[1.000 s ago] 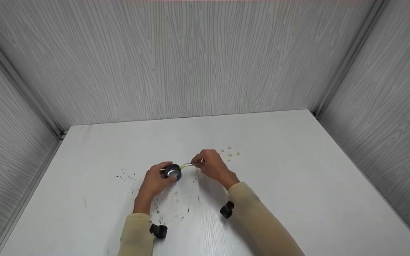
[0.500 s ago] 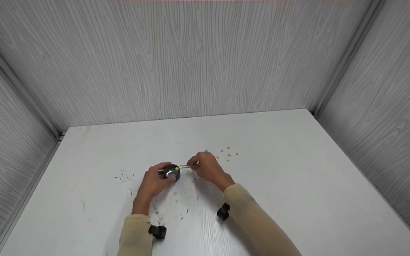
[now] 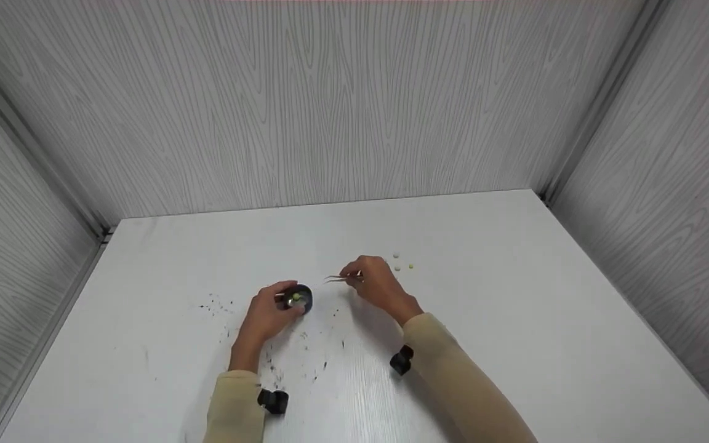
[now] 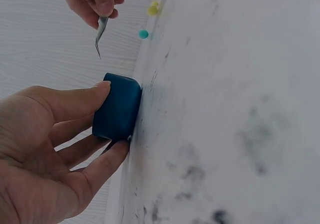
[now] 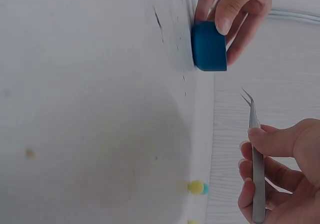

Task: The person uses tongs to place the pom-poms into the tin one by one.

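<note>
Your head camera looks forward and down from high on the near side of the small, round, dark-blue cup (image 4: 118,108), far enough off to take in the white tabletop (image 3: 514,307) and the grey wood-grained panel (image 3: 330,104) beyond the cup; it alone sees into the cup. Your left wrist camera sits low and close on the cup's near left side, facing forward along the tabletop, turned sideways so that your right hand (image 3: 378,284) appears above the cup. Your right wrist camera, also low but somewhat farther from the cup, faces forward from its near right side, turned the opposite way, with your left hand (image 3: 268,312) above. Both wrist views share the cup's outer wall, both hands and the slim silver metal tweezers (image 5: 257,174).
</note>
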Available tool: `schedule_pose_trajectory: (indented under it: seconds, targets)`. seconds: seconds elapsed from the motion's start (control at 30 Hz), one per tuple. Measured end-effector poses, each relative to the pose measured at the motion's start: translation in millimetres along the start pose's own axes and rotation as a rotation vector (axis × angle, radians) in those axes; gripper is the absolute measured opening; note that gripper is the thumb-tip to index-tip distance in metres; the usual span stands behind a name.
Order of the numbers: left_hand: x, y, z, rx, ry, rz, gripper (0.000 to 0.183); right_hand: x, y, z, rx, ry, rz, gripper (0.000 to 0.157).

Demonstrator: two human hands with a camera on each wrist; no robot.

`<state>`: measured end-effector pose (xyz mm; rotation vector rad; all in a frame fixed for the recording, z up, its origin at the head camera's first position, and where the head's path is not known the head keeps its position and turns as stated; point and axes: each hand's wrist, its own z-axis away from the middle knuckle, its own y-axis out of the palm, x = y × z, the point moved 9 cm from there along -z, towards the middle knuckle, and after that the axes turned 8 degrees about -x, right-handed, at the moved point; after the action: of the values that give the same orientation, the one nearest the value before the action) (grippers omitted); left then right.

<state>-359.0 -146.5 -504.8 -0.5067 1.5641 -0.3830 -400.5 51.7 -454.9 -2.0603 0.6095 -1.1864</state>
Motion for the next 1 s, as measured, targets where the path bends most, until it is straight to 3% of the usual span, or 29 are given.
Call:
schedule_pose_trajectory:
  seconds: [0.47,1.0]
  targets:
    - [-0.6,0.7,2.2,0.0,0.007,0.006,0.055,-45.9,-36.5,3.4,-0.035,0.096,0.051,0.015]
    - [3.7,0.5,1.1,-0.001,-0.019,0.025,0.056,-64.9,-30.6,9.2,0.025,0.128,0.105,0.016]
